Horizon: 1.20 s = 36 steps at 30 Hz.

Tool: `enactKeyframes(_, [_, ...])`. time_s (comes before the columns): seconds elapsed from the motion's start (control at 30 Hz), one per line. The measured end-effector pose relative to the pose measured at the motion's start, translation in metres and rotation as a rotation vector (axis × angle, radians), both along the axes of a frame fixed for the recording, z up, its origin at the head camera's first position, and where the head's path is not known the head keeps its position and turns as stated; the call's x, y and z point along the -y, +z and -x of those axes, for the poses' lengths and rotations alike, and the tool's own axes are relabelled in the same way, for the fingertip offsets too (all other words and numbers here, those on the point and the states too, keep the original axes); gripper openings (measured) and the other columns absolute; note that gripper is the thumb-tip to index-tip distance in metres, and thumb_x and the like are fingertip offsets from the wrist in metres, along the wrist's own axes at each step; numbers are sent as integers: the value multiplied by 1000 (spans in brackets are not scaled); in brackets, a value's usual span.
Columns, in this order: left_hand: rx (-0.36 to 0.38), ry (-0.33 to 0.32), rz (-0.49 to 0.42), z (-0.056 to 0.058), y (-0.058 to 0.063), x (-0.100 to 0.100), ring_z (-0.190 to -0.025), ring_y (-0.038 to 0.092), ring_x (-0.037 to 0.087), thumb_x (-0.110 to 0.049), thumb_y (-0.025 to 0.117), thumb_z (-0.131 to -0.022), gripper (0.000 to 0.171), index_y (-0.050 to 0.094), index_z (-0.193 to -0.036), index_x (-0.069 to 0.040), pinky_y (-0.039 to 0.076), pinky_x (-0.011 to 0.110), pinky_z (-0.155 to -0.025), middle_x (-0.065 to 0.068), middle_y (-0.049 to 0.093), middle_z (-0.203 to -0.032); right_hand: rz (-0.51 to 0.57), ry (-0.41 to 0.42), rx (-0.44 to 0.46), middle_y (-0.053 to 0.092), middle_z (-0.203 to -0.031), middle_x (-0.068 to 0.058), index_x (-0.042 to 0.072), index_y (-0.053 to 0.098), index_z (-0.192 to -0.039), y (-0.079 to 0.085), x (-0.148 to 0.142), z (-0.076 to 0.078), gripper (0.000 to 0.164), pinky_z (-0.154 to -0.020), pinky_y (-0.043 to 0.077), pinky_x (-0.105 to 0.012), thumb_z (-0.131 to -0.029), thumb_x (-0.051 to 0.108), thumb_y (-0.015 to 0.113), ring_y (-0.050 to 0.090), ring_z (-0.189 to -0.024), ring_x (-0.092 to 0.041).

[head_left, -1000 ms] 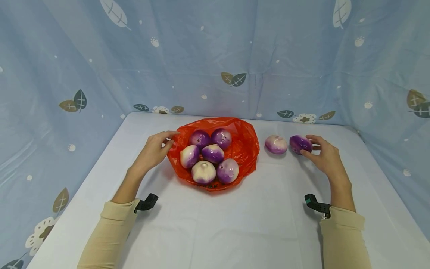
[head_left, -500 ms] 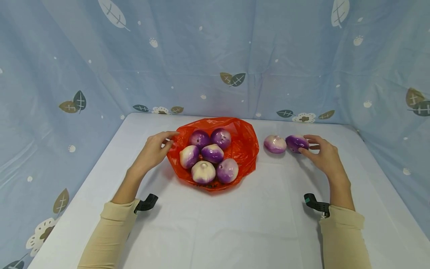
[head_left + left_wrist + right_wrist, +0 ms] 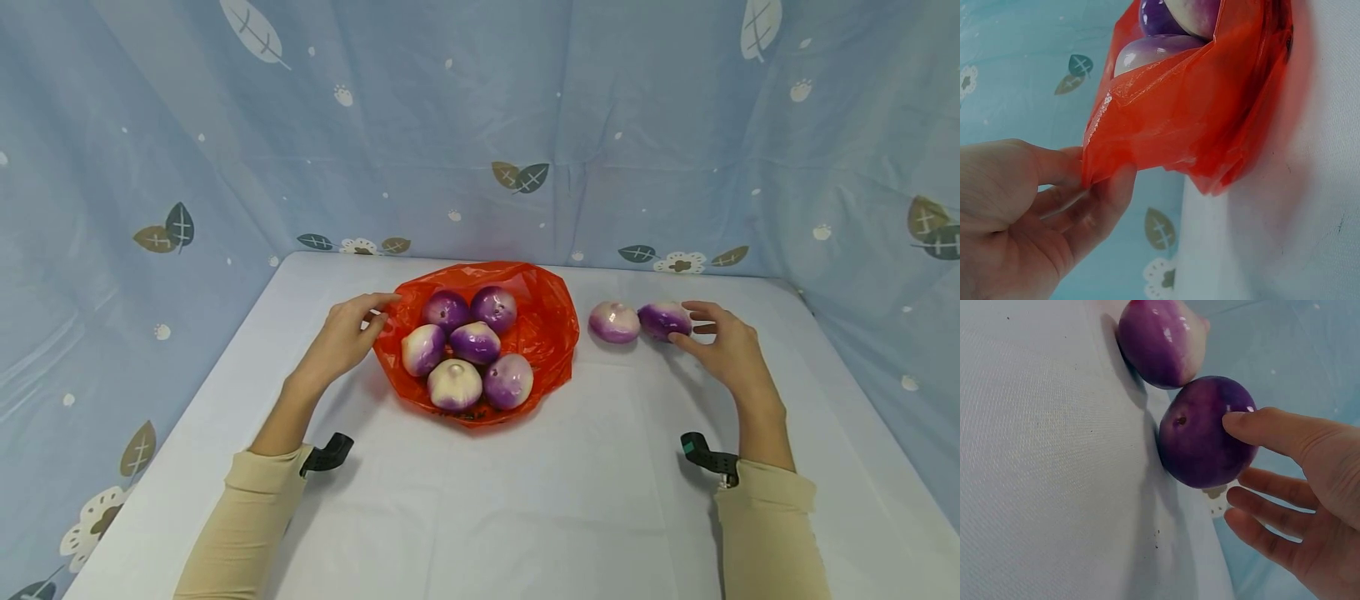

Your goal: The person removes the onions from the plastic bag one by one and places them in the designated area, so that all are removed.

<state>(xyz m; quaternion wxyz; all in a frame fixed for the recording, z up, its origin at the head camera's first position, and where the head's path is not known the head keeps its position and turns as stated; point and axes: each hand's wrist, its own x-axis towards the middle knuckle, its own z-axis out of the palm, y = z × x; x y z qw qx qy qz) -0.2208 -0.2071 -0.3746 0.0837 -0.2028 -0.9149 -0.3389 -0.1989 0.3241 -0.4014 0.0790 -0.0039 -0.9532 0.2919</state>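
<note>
With my left hand (image 3: 348,333) I pinch the left rim of a red plastic bag (image 3: 547,325), thumb on one side and fingers on the other in the left wrist view. Several glossy purple-and-white onions (image 3: 453,383) lie inside the opened bag. To its right, a pale onion (image 3: 615,323) sits on the table. Beside that one is a darker purple onion (image 3: 1204,444), close against it. My right hand (image 3: 723,346) holds this darker onion from its right side. The thumb (image 3: 1260,428) presses its surface, and the lower fingers spread loosely below it.
A white cloth covers the table (image 3: 525,508). Behind it and at both sides hangs a blue curtain (image 3: 450,125) with leaf and flower prints. Black wrist cameras stick out inward from both forearms.
My right hand has brought the darker onion a little left, up to the pale onion, and its white part shows more on top. The left hand and bag have stayed put.
</note>
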Motion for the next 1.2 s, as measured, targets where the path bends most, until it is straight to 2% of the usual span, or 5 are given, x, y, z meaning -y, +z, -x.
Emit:
enactKeyframes(0.17, [-5, -1, -2, 0, -1, 0, -98, 67, 35, 3, 50, -95, 36, 61, -129, -2, 60, 48, -82, 21, 67, -117, -3, 1, 23, 50, -138, -31, 5, 44, -143, 2, 1, -1, 62, -90, 49, -65, -92, 31, 68, 53, -119, -52])
enactKeyframes(0.57, [6, -3, 2, -1, 1, 0, -99, 67, 35, 1, 50, -96, 36, 61, -130, -3, 60, 47, -82, 20, 67, -117, -17, 28, 11, 52, -136, -31, 4, 47, -141, 5, 1, -2, 63, -88, 50, -65, -90, 34, 70, 54, -118, -52])
enactKeyframes(0.97, [11, -7, -5, -2, 2, -1, -98, 67, 34, 1, 50, -96, 36, 61, -130, -3, 60, 46, -81, 20, 67, -118, -6, 42, 9, 53, -135, -30, 4, 49, -139, 5, 2, -2, 60, -87, 50, -64, -90, 31, 71, 55, -117, -51])
enactKeyframes(1.2, [10, -9, -4, -2, 3, -1, -98, 67, 34, 1, 50, -96, 36, 61, -130, -3, 60, 47, -82, 20, 67, -118, -8, 57, 43, 52, -137, -29, 4, 47, -141, 8, 7, -3, 61, -89, 50, -64, -89, 24, 72, 55, -118, -48])
